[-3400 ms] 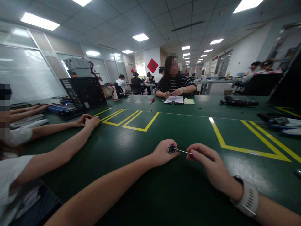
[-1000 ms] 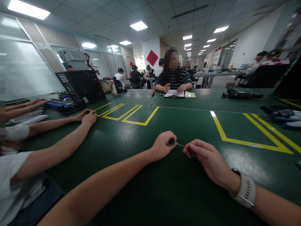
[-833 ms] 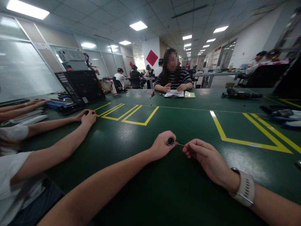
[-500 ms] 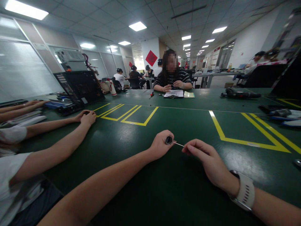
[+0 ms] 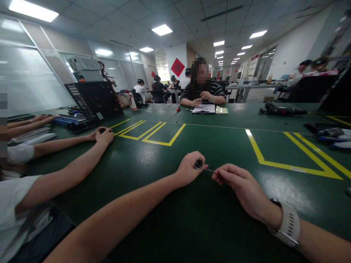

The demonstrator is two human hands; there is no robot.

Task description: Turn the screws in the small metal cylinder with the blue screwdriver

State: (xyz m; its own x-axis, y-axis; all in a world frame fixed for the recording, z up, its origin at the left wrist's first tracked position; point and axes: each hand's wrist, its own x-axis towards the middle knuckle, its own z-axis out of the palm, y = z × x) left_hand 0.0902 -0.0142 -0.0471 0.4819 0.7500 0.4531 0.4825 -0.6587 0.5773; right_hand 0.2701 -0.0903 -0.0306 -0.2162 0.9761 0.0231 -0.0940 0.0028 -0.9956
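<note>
My left hand [image 5: 188,168] is closed around a small dark cylinder with a round, metal-rimmed open end [image 5: 197,164] that faces me. Its far part is hidden in my fist. A thin metal rod [image 5: 207,169] reaches from the fingertips of my right hand [image 5: 236,179] to the edge of the cylinder beside my left thumb. I cannot make out whether its tip is inside or only touching. Thumb and fingers of my right hand are pinched on the rod, above the green table [image 5: 153,226].
Yellow tape outlines [image 5: 171,140] mark the table ahead. A co-worker's hands [image 5: 104,135] rest on the left. Across sits another person behind a clipboard [image 5: 204,109], near a small red-handled tool [image 5: 178,109]. A black computer case [image 5: 94,100] stands far left, a dark power tool [image 5: 282,109] far right.
The cylinder in my left hand has turned slightly, its open end tipping a little. The rod stays at its edge with my right hand almost unmoved. The view has shifted slightly.
</note>
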